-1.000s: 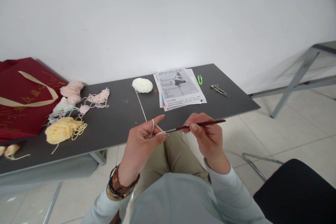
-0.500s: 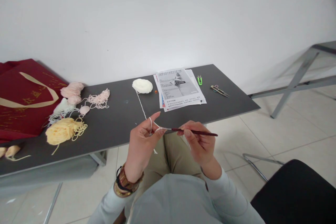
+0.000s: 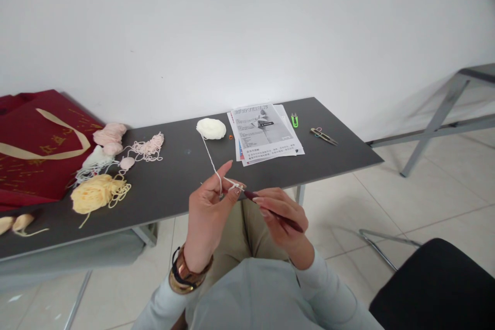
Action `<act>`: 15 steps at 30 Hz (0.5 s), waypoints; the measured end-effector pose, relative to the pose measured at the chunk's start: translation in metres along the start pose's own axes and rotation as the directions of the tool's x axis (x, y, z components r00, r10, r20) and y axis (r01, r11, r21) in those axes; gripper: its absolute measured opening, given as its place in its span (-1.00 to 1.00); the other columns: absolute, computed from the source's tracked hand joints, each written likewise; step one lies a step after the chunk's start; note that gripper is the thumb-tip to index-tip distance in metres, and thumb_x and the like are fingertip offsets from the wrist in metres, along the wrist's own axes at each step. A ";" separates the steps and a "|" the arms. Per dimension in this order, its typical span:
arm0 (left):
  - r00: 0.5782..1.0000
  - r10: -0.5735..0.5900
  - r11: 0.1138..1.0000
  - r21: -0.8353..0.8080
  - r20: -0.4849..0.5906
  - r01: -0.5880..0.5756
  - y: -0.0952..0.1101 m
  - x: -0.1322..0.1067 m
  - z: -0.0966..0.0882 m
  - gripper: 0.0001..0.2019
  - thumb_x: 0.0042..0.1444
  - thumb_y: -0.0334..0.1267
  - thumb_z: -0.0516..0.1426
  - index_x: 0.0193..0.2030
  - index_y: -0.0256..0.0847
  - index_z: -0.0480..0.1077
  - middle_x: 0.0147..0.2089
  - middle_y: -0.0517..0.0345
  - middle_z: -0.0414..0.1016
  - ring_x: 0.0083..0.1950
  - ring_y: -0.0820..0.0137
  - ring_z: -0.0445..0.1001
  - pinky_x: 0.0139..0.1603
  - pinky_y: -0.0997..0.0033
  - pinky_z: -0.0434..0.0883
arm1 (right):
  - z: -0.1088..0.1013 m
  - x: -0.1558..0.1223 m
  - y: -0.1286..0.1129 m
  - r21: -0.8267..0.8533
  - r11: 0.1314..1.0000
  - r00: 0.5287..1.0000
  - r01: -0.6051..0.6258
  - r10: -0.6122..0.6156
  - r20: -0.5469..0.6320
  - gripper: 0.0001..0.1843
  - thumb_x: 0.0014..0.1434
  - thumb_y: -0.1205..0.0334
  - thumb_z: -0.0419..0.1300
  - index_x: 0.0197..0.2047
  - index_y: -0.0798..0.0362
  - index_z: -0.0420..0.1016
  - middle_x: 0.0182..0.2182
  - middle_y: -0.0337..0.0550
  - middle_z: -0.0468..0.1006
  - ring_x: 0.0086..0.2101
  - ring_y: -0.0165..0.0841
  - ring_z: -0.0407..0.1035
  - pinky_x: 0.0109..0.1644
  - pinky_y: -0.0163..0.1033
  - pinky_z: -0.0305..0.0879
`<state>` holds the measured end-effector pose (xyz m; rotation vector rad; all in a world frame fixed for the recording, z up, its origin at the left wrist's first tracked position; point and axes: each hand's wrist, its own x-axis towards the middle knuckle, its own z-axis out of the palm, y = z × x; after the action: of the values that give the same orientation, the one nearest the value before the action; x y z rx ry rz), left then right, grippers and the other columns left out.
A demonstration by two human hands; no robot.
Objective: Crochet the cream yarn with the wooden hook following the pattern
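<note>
My left hand (image 3: 209, 206) is raised in front of the table edge, pinching a white yarn strand (image 3: 211, 162) that loops over its forefinger and runs back to a cream yarn ball (image 3: 211, 128) on the dark table (image 3: 185, 165). My right hand (image 3: 279, 212) is closed round a dark red crochet hook (image 3: 270, 210), whose tip meets the yarn at my left fingertips. Both hands hover over my lap, close together.
Printed sheets (image 3: 265, 133) lie on the table's right half, with green snips (image 3: 294, 119) and small scissors (image 3: 323, 135) beyond them. Yellow yarn (image 3: 95, 193), pink yarn (image 3: 110, 134) and loose strands sit at left beside a red bag (image 3: 34, 149). A black chair seat (image 3: 436, 283) is lower right.
My right hand has moved left and down toward my left hand, tilting the hook from nearly level to pointing up-left into the yarn. My left hand stays nearly in place.
</note>
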<state>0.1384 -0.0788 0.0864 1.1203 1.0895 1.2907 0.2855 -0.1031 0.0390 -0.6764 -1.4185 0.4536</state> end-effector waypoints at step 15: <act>0.999 0.028 0.994 0.102 0.023 -0.030 0.013 0.001 -0.005 -0.58 -0.02 -0.33 0.29 0.03 -0.04 0.47 -0.33 0.26 0.50 -0.27 0.54 0.38 -0.13 0.52 0.32 | 0.006 -0.001 0.002 0.108 0.991 0.987 -0.085 0.098 -0.127 -0.66 0.12 0.44 0.17 -0.09 -0.13 0.56 -0.29 -0.14 0.64 -0.29 -0.26 0.51 -0.25 -0.09 0.46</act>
<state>0.1310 -0.0780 0.0990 1.2278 1.1375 1.2542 0.2800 -0.1020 0.0369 -0.6777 -1.2344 0.5405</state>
